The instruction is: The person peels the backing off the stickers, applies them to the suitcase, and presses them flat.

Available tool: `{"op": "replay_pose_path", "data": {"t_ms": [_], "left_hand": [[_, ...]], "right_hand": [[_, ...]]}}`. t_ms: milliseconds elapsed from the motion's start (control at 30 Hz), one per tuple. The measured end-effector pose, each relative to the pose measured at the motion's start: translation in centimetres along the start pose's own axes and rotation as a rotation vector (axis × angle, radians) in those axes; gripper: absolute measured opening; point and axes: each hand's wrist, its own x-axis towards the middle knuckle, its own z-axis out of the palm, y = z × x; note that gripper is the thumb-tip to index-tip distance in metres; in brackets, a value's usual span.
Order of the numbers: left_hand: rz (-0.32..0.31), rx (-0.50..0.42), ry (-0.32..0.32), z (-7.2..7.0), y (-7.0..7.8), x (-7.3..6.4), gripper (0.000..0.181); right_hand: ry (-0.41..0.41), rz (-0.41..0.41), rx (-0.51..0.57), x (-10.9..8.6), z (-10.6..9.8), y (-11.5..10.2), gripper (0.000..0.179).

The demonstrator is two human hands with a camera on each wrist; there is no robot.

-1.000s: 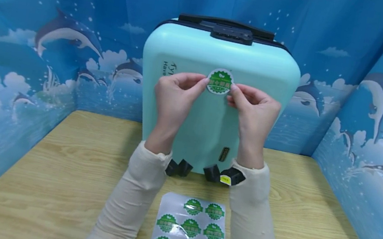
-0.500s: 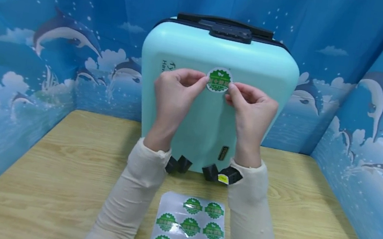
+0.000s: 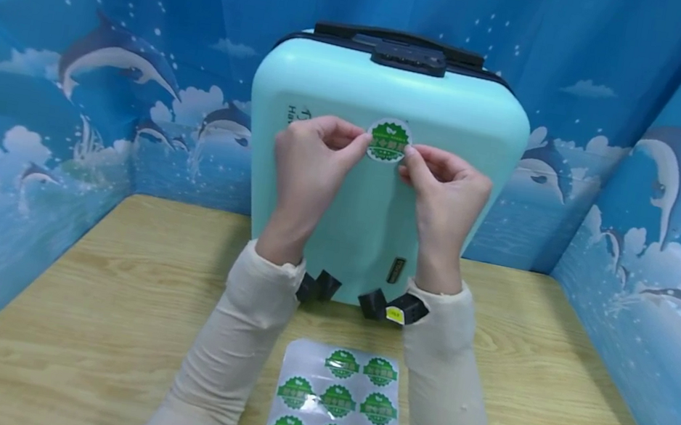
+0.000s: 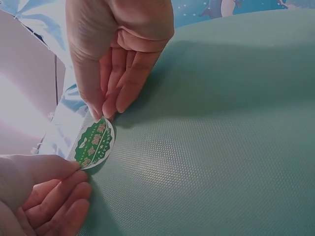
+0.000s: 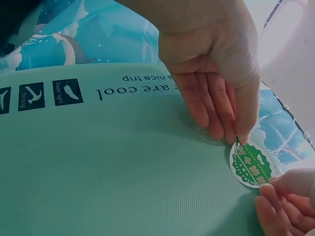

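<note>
A round green-and-white sticker (image 3: 389, 140) is held by its two side edges in front of the upper middle of a mint-green suitcase (image 3: 352, 222). My left hand (image 3: 310, 171) pinches its left edge between thumb and forefinger; my right hand (image 3: 449, 196) pinches the right edge the same way. From the left wrist view, the sticker (image 4: 93, 145) lies close over the suitcase's textured shell, its leaf mark toward the suitcase's top. Seen from the right wrist, the left hand (image 5: 216, 73) is beside printed lettering, and the sticker (image 5: 251, 164) has a light line across it.
On the wooden table (image 3: 119, 326), a sheet of several matching stickers (image 3: 338, 407) lies between my forearms, its top-left spot bare. The suitcase stands upright with its black handle (image 3: 399, 41) on top. Blue dolphin-print curtains (image 3: 211, 61) enclose the back and sides.
Both hands keep their pinch on the sticker. My left hand has edged slightly upward, covering more of the suitcase's lettering; the whole view has shifted a little.
</note>
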Motion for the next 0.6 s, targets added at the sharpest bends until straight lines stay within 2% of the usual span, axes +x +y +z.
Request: {"op": "replay_pose_path", "data": {"t_ms": [167,333,600], "left_hand": [[-0.02,0.015,-0.003,-0.01,-0.46,0.04,0.018],[-0.046,-0.008,-0.012,-0.03,-0.73,0.0,0.019],[-0.091,-0.112,-0.049,0.06,-0.69,-0.02,0.017]], "right_hand": [[0.006,0.002,-0.01,-0.05,0.05,0.09,0.019],[0.009,0.004,-0.002,-0.09,0.03,0.1,0.019],[0.002,-0.005,0.001,-0.09,0.0,0.13,0.02]]}}
